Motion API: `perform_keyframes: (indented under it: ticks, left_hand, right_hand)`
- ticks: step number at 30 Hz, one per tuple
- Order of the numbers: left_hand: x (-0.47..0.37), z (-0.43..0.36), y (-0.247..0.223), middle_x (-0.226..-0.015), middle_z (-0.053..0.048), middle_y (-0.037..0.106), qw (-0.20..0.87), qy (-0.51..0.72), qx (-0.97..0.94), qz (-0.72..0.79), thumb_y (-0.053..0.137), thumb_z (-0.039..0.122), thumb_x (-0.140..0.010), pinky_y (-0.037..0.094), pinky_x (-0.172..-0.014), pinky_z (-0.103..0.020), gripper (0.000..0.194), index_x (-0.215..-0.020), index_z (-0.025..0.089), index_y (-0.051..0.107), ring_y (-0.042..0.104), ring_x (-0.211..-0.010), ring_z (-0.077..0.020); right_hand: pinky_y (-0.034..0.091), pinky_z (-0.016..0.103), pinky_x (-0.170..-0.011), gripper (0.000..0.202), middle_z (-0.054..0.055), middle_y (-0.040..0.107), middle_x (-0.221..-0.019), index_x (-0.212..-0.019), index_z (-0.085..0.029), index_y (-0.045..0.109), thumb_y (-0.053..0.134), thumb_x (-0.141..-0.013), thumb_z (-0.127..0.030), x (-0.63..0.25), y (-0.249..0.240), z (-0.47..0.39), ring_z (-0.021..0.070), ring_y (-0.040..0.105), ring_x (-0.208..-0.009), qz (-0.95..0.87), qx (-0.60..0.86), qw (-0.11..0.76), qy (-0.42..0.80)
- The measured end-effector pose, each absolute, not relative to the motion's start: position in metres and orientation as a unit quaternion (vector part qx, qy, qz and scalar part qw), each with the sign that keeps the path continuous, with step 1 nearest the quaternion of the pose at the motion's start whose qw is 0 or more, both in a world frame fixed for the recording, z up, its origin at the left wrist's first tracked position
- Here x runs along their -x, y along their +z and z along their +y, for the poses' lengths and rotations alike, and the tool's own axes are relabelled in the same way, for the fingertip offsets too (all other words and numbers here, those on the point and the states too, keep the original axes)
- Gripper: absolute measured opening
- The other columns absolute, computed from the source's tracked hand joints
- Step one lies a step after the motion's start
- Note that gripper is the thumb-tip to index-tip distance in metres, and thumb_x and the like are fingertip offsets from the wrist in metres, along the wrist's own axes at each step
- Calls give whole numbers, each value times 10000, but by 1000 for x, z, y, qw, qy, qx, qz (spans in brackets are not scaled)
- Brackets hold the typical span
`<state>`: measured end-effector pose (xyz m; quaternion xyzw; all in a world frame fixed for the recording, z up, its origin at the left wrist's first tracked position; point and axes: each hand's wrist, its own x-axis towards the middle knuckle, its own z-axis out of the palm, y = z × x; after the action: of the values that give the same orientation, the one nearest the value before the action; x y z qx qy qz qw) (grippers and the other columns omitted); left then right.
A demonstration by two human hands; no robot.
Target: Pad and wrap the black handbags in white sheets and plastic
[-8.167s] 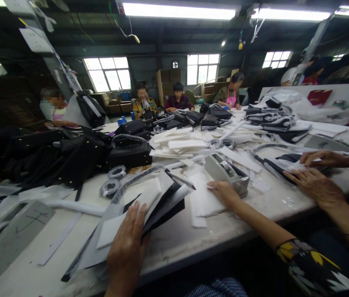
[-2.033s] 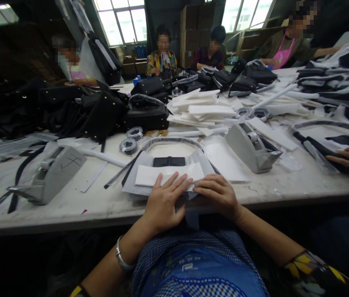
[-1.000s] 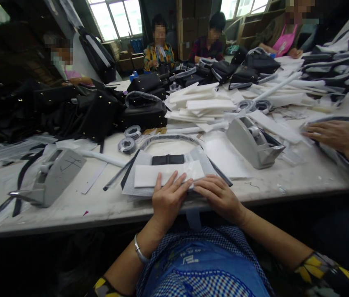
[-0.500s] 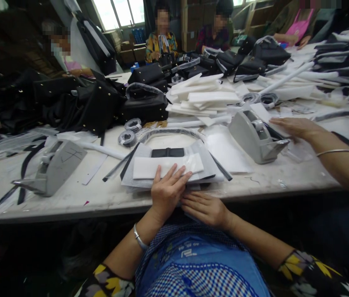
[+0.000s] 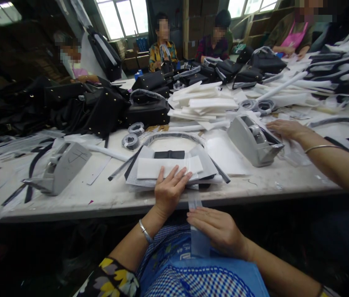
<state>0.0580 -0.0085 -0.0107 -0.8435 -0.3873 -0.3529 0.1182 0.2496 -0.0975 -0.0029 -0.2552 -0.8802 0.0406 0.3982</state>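
Nearest, the right hand covered a clear strip over the edge of the desk; whether its grip had closed was hidden. The left hand, grip wide, lay flat on a white foam pad atop a half-wrapped bag. Both looked light and soft, best held by the ends. Beyond lay piled foam sheets.
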Motion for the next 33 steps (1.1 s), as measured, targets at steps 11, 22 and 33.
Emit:
perform_keyframes:
  ticks: [11, 22, 33]
  left_hand:
    - [-57, -9, -16, -1278, -50, 672, 124, -373, 840, -374, 565, 213, -975, 264, -1183, -566, 272, -1232, 246, 647, 592, -1242, -262]
    - [-61, -10, -18, -1283, -53, 669, 102, -396, 830, -378, 538, 165, -978, 284, -1188, -546, 245, -1181, 196, 671, 606, -1225, -262]
    - [-63, -11, -4, -1224, -45, 706, 30, -418, 816, -397, 522, 105, -923, 396, -1147, -455, 307, -1178, 202, 662, 663, -1140, -225]
  right_hand:
    - [611, 337, -860, 312, 74, 775, -1001, -1142, -168, 710, 494, -928, -102, -256, 55, -26, 192, 738, -921, -868, 302, 395, 18]
    - [536, 238, -631, 253, 32, 735, -810, -969, -238, 795, 688, -773, -118, -259, 36, 46, 167, 698, -703, -821, 481, 286, 116]
    - [505, 248, -638, 282, 22, 706, -808, -948, -232, 767, 678, -738, -67, -261, 42, 54, 171, 653, -737, -851, 419, 286, 133]
